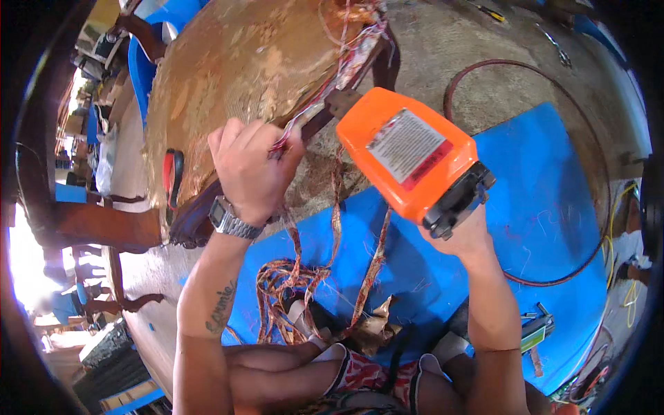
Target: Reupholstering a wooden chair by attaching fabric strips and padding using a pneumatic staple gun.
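The left hand (252,169), a watch at its wrist, is pinched tight on the frayed fabric edge (315,111) of the gold upholstered seat (235,69), which lies just beyond the knuckles on the far left. The right hand (465,238) is wrapped around the grip of an orange power tool (408,152), its nose touching the seat's edge just right of the pinch. Torn fabric strips (290,277) trail near, over the blue mat (539,200).
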A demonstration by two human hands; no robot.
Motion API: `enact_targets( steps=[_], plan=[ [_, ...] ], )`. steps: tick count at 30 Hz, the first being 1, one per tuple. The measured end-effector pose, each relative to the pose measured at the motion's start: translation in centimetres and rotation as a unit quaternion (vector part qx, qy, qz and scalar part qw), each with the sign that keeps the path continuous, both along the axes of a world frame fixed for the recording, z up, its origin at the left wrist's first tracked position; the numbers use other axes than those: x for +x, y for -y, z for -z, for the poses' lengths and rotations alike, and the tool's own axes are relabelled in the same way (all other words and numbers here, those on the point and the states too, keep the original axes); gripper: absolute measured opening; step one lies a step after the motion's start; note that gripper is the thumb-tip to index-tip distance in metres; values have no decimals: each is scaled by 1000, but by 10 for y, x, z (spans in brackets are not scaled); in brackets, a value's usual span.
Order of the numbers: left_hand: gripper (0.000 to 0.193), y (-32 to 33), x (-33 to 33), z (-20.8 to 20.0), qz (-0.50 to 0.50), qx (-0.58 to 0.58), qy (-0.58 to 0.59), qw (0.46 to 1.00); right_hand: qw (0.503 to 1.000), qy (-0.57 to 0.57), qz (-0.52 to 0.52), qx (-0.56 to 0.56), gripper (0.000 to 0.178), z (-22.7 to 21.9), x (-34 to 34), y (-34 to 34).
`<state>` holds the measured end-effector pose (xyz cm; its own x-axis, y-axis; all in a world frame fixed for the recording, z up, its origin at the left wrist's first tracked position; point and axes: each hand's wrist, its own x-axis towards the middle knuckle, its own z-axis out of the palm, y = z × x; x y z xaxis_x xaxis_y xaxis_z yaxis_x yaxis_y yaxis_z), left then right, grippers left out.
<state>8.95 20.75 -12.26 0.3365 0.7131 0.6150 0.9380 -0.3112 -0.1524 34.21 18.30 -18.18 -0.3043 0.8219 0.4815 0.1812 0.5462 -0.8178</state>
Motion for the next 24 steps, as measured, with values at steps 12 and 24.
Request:
enact_targets(
  steps=[12,24],
  plan=[
    [49,-41,66,-36,-23,-132,68,989,954,-154,169,-195,20,35,70,-24],
    [21,-125,-22,-82,-19,-327,443,835,935,-112,168,-290,22,76,72,-31]
  ],
)
